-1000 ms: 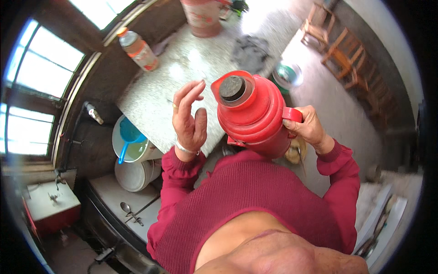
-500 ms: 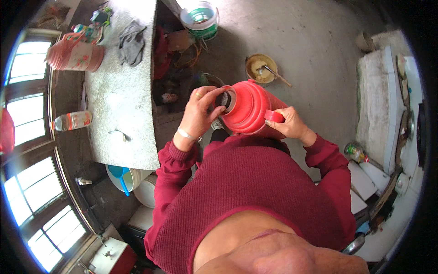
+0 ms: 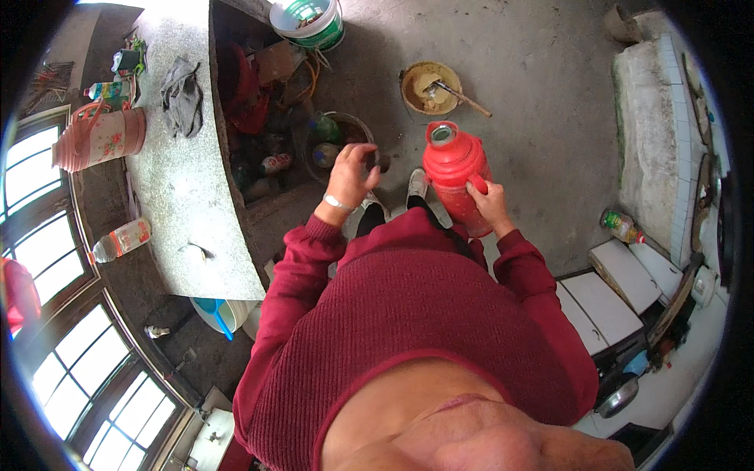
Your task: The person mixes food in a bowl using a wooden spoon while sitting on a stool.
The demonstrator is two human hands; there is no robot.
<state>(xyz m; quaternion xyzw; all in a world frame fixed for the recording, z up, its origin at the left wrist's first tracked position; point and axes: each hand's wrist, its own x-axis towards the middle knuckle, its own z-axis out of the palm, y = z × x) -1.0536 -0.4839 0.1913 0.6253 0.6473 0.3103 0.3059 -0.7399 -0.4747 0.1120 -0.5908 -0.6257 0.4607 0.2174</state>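
Observation:
My right hand (image 3: 492,206) is closed around the handle of a red thermos flask (image 3: 457,177). The flask stands nearly upright, tilted slightly, in front of my right side. Its round mouth (image 3: 443,135) is uncovered, and the pale neck shows. To the left, my left hand (image 3: 350,177), with a bracelet on its wrist, is held apart from the flask. Its thumb and fingers curl around a small dark stopper (image 3: 372,160), partly hidden by the fingers and blurred.
On the floor ahead sits a yellow basin (image 3: 410,88) with a long-handled tool. A white-and-green bucket (image 3: 318,35) is beyond. Left is a counter (image 3: 188,212) with a grey cloth (image 3: 181,96), a pink thermos (image 3: 102,137) and a plastic bottle (image 3: 123,240). A low wall (image 3: 646,133) stands right.
The flask has moved right and become more upright. My left hand has come away from its mouth, moving left with the dark stopper. My right hand keeps hold of the handle.

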